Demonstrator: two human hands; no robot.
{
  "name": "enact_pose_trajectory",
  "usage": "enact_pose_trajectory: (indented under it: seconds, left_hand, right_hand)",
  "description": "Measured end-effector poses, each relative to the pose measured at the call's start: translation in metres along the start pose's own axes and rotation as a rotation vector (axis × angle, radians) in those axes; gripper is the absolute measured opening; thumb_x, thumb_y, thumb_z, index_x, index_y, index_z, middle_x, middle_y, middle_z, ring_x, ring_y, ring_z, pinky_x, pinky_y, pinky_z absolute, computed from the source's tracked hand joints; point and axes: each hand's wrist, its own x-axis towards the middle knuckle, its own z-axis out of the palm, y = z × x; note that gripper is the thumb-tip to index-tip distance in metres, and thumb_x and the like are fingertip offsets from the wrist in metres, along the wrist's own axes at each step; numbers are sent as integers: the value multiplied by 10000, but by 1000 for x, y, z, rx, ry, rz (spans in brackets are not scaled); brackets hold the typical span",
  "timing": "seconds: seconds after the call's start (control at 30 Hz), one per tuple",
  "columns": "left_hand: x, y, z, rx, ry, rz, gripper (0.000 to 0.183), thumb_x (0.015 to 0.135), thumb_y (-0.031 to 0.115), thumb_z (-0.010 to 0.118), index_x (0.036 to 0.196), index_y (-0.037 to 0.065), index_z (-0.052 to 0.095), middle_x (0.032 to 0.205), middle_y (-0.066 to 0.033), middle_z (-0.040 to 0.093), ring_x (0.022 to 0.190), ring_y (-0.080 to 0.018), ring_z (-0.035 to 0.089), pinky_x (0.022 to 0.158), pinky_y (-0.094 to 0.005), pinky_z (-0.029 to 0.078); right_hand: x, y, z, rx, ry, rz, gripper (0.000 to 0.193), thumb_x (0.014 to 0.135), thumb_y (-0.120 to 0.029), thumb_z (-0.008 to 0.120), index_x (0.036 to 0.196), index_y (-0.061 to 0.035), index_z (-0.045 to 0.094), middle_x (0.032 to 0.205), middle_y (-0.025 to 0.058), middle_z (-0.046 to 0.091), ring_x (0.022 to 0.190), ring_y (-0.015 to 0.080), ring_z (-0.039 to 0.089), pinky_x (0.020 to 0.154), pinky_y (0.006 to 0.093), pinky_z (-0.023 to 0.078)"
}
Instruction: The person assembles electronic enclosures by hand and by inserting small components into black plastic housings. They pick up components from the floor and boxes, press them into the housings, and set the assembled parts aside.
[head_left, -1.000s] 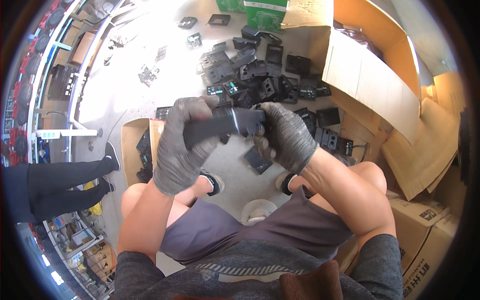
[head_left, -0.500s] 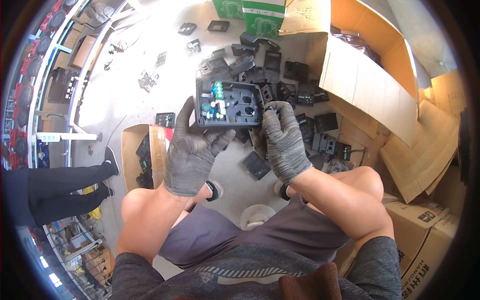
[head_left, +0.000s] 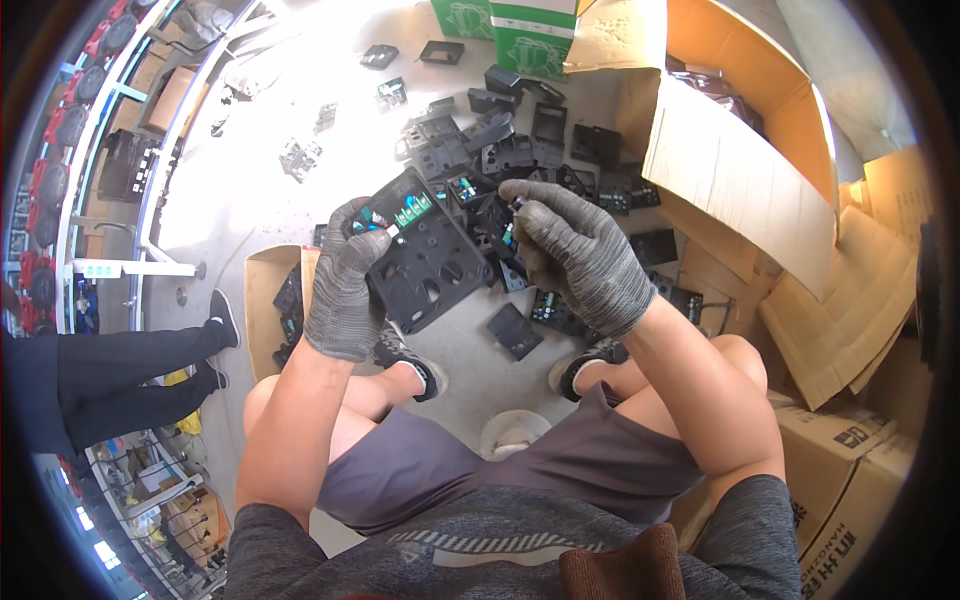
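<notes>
My left hand point(head_left: 345, 285), in a grey knit glove, grips the edge of a black plastic housing point(head_left: 440, 262). This shallow housing is tilted, its open side up, and a small green circuit board point(head_left: 411, 209) with blue and white parts shows near its upper left end. My right hand point(head_left: 592, 258), gloved the same way, is closed just to the right of the housing and apart from it. Between its thumb and forefinger sits a small dark piece point(head_left: 518, 203), mostly covered by the glove; its kind cannot be made out.
Beyond my hands, a heap of black housings point(head_left: 490, 130) covers the floor. A large open carton point(head_left: 745, 165) stands at the right, with green boxes point(head_left: 530, 40) at the back. By my left knee is a small carton point(head_left: 262, 310) of black parts. Another person's legs point(head_left: 140, 385) are at far left.
The housing has turned and tilted in my left hand, lowering its right end. My right hand has come off the housing, moved right, and now pinches the small dark piece.
</notes>
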Motion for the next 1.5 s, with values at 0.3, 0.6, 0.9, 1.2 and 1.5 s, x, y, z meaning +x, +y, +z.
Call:
enact_pose_trajectory:
  seconds: [0.3, 0.6, 0.9, 1.2, 1.5]
  left_hand:
    - [-15, 0, 18, 164, -120, -32, 538, 839, 201, 726, 1321, 72, 526, 1133, -38, 617, 979, -123, 596, 810, -287, 541]
    - [-21, 11, 26, 321, -80, 25, 711, 892, 149, 638, 1526, 80, 322, 1266, -110, 537, 1076, -157, 589, 944, -301, 528]
    - [-19, 2, 20, 593, -134, 248, 607, 986, 104, 605, 1538, 81, 353, 1449, -93, 437, 1227, -161, 496, 1077, -320, 414]
    - [-19, 2, 17, 601, -140, 255, 610, 975, 109, 622, 1529, 79, 369, 1466, -109, 438, 1274, -188, 485, 1112, -334, 383]
    - [-19, 1, 17, 718, -273, 442, 324, 958, 33, 571, 1279, 41, 610, 1336, -124, 503, 1168, -218, 564, 1053, -343, 440]
  right_hand:
    - [-8, 2, 7, -283, -157, -36, 181, 1008, -265, 656, 1042, -97, 598, 768, -23, 550, 622, 58, 477, 532, 238, 415]
    - [-4, 0, -4, 114, -35, 170, 253, 1055, -240, 520, 1270, -116, 568, 837, -5, 576, 624, 82, 541, 467, 215, 425]
    - [-6, 10, -6, 480, -309, 143, 235, 963, -39, 550, 1197, -48, 560, 1050, 89, 587, 945, 226, 661, 886, 401, 586]
    - [-12, 0, 4, 443, -303, 170, 289, 969, -13, 598, 1248, -27, 527, 1176, 154, 619, 1131, 293, 675, 981, 376, 587]
    - [-16, -6, 11, 293, -274, 226, 304, 1043, -116, 550, 1323, -35, 464, 1072, 167, 677, 941, 275, 735, 820, 351, 631]
